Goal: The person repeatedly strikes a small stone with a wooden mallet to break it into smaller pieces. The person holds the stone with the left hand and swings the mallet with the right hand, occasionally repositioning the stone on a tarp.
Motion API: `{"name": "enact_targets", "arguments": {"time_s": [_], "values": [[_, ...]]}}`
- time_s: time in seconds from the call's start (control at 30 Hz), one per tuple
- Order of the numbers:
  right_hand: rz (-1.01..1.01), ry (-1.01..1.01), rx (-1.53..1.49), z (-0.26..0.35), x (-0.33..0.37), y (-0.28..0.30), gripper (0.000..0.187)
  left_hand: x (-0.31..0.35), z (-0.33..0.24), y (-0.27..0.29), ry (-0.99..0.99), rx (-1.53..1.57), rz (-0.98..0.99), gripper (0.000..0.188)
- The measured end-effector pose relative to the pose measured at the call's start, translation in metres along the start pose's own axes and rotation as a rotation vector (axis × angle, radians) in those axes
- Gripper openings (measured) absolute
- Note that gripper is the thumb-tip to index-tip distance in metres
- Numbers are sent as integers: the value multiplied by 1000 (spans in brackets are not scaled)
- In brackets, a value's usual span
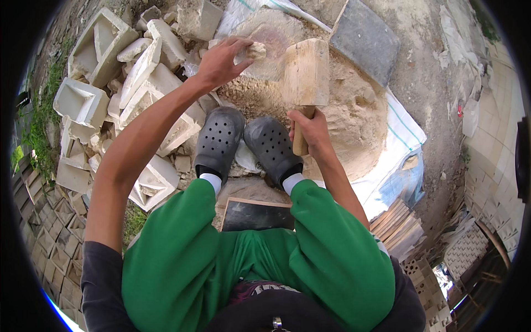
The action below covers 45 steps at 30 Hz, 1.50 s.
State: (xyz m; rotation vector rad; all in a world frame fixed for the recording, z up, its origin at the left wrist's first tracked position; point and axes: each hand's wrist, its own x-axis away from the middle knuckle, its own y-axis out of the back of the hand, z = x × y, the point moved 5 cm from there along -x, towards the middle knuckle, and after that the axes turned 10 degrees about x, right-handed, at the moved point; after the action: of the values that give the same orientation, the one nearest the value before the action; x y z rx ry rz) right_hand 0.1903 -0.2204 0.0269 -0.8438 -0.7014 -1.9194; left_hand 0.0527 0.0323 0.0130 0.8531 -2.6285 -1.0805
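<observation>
My right hand [311, 131] is wrapped round the handle of a wooden mallet [307, 72], its block-shaped head raised upright above the handle. Out ahead on the left, my left hand [223, 62] pinches a small pale chunk of broken plaster-like material [256, 51] between fingers and thumb. The chunk is over or on a flat, dusty stone slab [272, 34]; I cannot tell whether it touches. Crumbled tan powder [354, 119] is heaped on a white woven sheet [406, 124] to the right of the slab, partly behind the mallet.
Broken pale mould-like pieces [91, 102] pile up on the left. A grey flat board [365, 41] lies at the far right of the powder. My feet in grey clogs [220, 138] stand close to the slab. Thin wooden strips [395, 227] are stacked at the right; patterned blocks [52, 238] line the left.
</observation>
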Motion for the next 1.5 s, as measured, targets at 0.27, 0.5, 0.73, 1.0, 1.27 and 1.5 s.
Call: {"name": "enact_targets", "arguments": {"time_s": [0.27,0.5,0.73,1.0,1.27,1.5], "values": [[-185,260,393,51,6,0,40,1,-13,-15,116,-53,-115,48],[-236,652,551,89,6,-18,40,9,-8,-9,-49,-97,-204,45],[-200,367,628,62,-38,-15,37,2,-7,-16,-88,-160,-145,40],[-275,826,362,143,30,-24,28,10,-5,-12,-75,-217,-163,41],[-319,459,749,68,-42,-22,33,9,-4,-20,-125,-223,-148,39],[-253,532,554,133,-5,-16,33,14,-2,-18,-117,-206,-164,41]]}}
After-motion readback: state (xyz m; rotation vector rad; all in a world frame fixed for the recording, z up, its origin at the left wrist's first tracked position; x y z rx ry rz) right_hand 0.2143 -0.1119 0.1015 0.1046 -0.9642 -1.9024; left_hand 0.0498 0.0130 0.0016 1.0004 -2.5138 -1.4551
